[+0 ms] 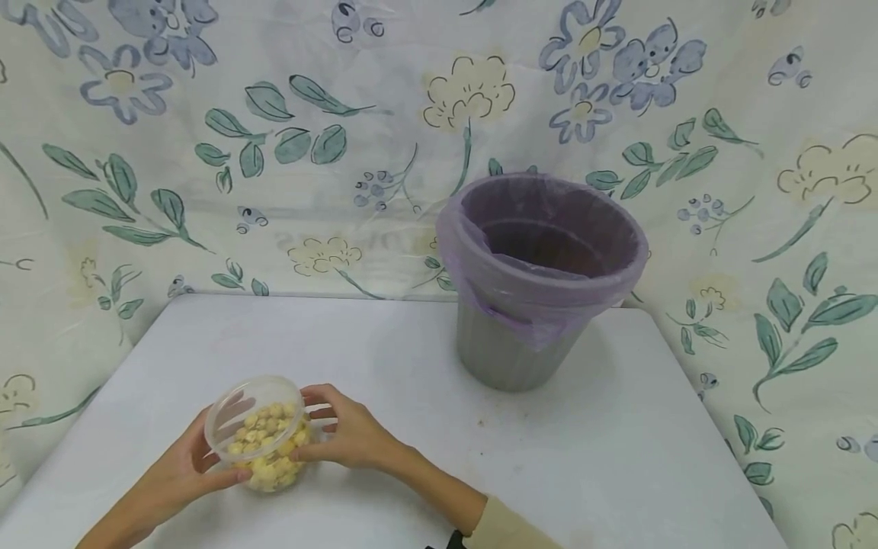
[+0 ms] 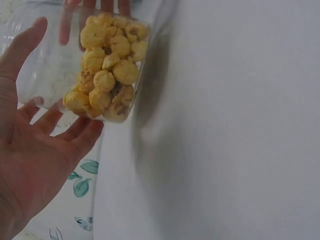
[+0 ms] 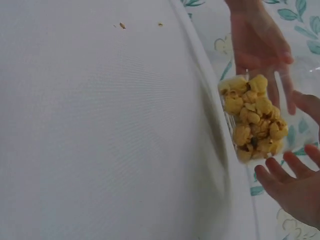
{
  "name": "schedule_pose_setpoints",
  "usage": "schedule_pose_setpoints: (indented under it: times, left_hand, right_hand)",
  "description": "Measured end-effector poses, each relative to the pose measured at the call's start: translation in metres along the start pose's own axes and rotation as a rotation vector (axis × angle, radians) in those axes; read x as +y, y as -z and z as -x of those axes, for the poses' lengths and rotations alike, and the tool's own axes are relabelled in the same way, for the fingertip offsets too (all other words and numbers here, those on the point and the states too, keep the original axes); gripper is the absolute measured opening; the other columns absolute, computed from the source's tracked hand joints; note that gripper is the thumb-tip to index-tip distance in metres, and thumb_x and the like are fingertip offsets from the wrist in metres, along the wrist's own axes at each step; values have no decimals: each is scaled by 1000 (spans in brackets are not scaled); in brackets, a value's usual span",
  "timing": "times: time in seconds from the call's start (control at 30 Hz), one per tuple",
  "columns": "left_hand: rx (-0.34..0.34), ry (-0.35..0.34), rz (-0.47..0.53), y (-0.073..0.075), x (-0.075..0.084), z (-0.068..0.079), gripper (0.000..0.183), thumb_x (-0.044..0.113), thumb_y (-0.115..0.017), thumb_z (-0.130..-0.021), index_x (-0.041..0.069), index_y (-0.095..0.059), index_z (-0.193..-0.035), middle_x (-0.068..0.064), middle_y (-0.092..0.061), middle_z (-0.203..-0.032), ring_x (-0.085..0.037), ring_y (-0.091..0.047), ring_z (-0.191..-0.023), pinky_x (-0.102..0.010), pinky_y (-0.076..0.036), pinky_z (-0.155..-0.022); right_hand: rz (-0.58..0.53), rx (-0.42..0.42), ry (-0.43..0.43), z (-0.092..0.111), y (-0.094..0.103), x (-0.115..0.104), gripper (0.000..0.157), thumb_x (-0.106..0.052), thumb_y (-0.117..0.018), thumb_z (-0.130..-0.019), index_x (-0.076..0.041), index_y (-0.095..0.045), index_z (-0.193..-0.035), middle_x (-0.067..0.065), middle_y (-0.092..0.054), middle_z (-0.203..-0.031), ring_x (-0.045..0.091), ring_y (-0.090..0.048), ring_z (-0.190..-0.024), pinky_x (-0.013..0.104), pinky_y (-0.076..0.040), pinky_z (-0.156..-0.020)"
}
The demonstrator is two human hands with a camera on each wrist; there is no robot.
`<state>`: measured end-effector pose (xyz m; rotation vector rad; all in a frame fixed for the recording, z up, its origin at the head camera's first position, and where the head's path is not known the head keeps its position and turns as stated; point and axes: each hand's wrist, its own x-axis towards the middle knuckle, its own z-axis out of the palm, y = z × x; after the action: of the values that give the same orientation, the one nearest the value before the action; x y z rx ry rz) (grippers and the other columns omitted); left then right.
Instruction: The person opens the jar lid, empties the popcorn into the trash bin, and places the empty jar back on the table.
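Observation:
A clear round plastic tub (image 1: 255, 419), part filled with yellow popcorn (image 2: 107, 70), is between both hands at the left of the table. Its round rim faces up and tilts slightly. My left hand (image 1: 171, 476) grips the left side, thumb at the front and fingers round the wall. From the right, my right hand (image 1: 353, 431) holds the opposite side, thumb in front and fingers behind near the rim. The popcorn (image 3: 255, 117) fills the lower part of the tub. Whether the tub's base touches the table cannot be told.
A grey bin (image 1: 507, 358) lined with a purple bag (image 1: 549, 290) stands at the back right of the white table (image 1: 384, 343). Small brown crumbs (image 3: 122, 25) lie on the tabletop. Flower-patterned cloth (image 1: 384, 152) hangs behind and at the sides.

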<state>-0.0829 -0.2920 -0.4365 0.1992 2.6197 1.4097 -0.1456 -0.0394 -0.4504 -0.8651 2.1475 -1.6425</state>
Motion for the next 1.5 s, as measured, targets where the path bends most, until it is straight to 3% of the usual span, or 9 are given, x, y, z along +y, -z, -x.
schedule_pose_setpoints:
  times: [0.07,0.13,0.23,0.33,0.5,0.57,0.97,1.13,1.5]
  left_hand:
    - [5,-11,-22,-1,5,-1,91,12,-75,-90,5,-13,-157,-21,-31,-152,17,-37,-117,-18,-48,-88]
    - [11,-32,-33,-1,11,-3,91,11,-75,-89,6,-14,-157,-19,-32,-151,3,-41,-124,-35,-50,-94]
    - [18,-44,-38,-4,21,-6,93,13,-76,-89,8,-14,-157,-17,-32,-151,-16,-40,-130,-62,-43,-97]
    - [28,-73,-20,-5,31,-8,94,12,-78,-87,8,-15,-157,-18,-31,-152,-21,-38,-131,-75,-36,-92]
    - [71,-134,-54,-10,47,-12,97,12,-81,-84,9,-17,-157,-17,-35,-150,9,-35,-117,-72,-38,-90]
    - [83,-154,-61,-12,53,-14,98,13,-81,-83,10,-18,-157,-16,-36,-149,12,-34,-115,-71,-38,-89]
    - [81,-274,19,-24,93,-27,99,4,-82,-78,16,-23,-157,-11,-40,-148,4,-40,-118,-73,-31,-91]
    - [59,-312,39,-31,110,-34,99,6,-83,-77,16,-24,-156,-10,-42,-148,2,-40,-120,-76,-28,-94]
    - [-2,-389,19,-55,141,-54,98,16,-86,-76,17,-29,-154,-6,-46,-146,-18,-48,-117,-58,-42,-90]
  right_hand:
    - [-1,6,9,2,3,-2,75,-14,-86,-79,-18,-45,-143,-8,-52,-136,5,-54,-118,20,-47,-92]
    - [-5,13,19,4,7,-5,77,-14,-87,-79,-18,-45,-143,-8,-51,-136,4,-54,-118,21,-47,-93]
    - [-22,20,34,7,13,-10,77,-13,-86,-79,-18,-44,-143,-8,-50,-138,5,-53,-119,22,-47,-94]
    - [-30,19,57,10,19,-14,78,-13,-86,-80,-16,-42,-145,-5,-48,-141,7,-52,-121,23,-46,-95]
    - [-41,24,88,16,32,-22,81,-13,-85,-81,-17,-39,-147,-1,-47,-144,8,-50,-123,26,-46,-98]
    - [-45,31,96,19,37,-26,82,-13,-85,-81,-18,-38,-147,-1,-46,-144,8,-49,-124,28,-46,-99]
    - [-74,70,167,38,69,-48,89,-10,-86,-79,-22,-33,-150,-3,-44,-145,11,-48,-127,28,-43,-103]
    - [-75,89,192,46,83,-54,90,-8,-85,-79,-18,-32,-151,-1,-45,-145,11,-47,-128,31,-42,-105]
    - [-66,161,169,74,114,-59,93,-4,-85,-77,-21,-31,-151,2,-43,-146,15,-47,-130,34,-42,-106]
